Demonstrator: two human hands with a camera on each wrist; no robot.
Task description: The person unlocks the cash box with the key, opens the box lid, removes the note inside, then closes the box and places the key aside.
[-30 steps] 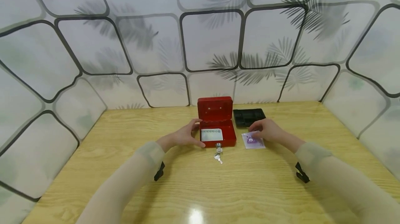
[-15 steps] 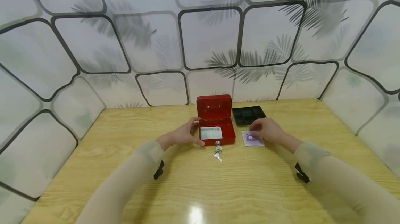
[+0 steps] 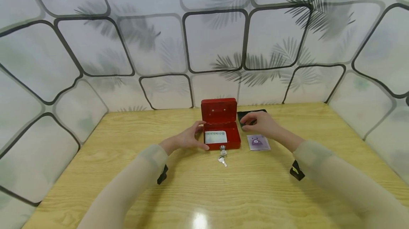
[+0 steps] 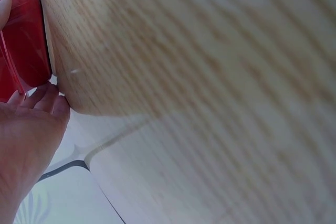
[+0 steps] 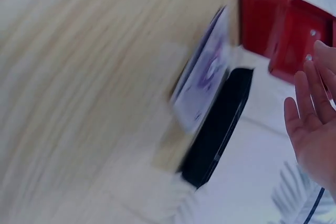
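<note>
The red cash box (image 3: pixel 235 137) stands with its lid raised. My left hand (image 3: pixel 186 137) grips its left side, thumb at the front corner and fingers toward the back. Inside lies a white paper (image 3: pixel 216 137) with a row of small marks. Keys (image 3: pixel 222 160) hang from the lock at the front. My right hand (image 3: pixel 262 124) hovers above the black tray (image 3: pixel 243 114), fingers loosely bent and holding nothing. Beneath its wrist, the purple-printed square cards (image 3: pixel 258 143) lie on the table; in the right wrist view they look stacked.
A light wood table (image 3: pixel 198 190) carries everything. Patterned padded panels (image 3: pixel 215 41) rise behind it and on both sides. The black tray (image 5: pixel 218 129) sits right of the box, behind the cards.
My right hand has let go of the purple cards and moved up and left over the black tray. My left hand has stayed at the cash box.
</note>
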